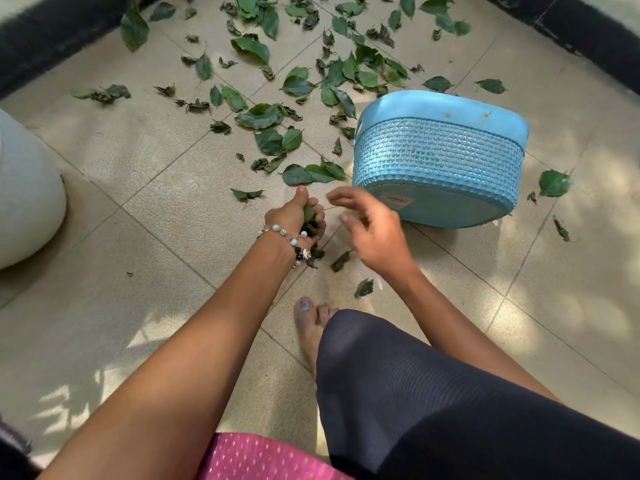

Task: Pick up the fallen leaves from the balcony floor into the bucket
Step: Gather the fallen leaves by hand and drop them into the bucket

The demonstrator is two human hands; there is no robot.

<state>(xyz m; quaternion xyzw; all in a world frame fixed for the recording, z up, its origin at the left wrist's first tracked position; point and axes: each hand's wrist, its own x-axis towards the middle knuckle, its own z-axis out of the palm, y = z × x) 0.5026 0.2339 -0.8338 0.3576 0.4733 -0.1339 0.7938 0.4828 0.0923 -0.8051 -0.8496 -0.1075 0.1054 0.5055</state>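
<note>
a: beige square-tiled balcony floor [145, 188], seen from the head camera, with patches of sun and a dark kerb along the far edges. what are the hands doing?

b: the left hand [294, 216], wearing a beaded bracelet [289, 237] at the wrist, has its fingers curled tight round a bunch of crumpled green leaves [309, 220]; the thumb points up toward the far side. the right hand [374, 233] is just beside it, fingers loosely spread and slightly bent, holding nothing that i can make out, and a little blurred.

a: and the container?

b: the light blue woven-pattern plastic bucket [440, 157] lies tipped on its side just beyond the right hand, its base facing the camera and its mouth turned away. green shows faintly through the wall, but i cannot tell what is inside.

a: where are the rest of the leaves?

b: scattered green and dried fallen leaves [263, 116] cover the floor beyond the hands and left of the bucket, thickest toward the far kerb. a few small ones [341, 261] lie under the hands, near a bare foot [311, 327], and single ones right of the bucket. a pale rounded pot [27, 195] sits at the left edge.
</note>
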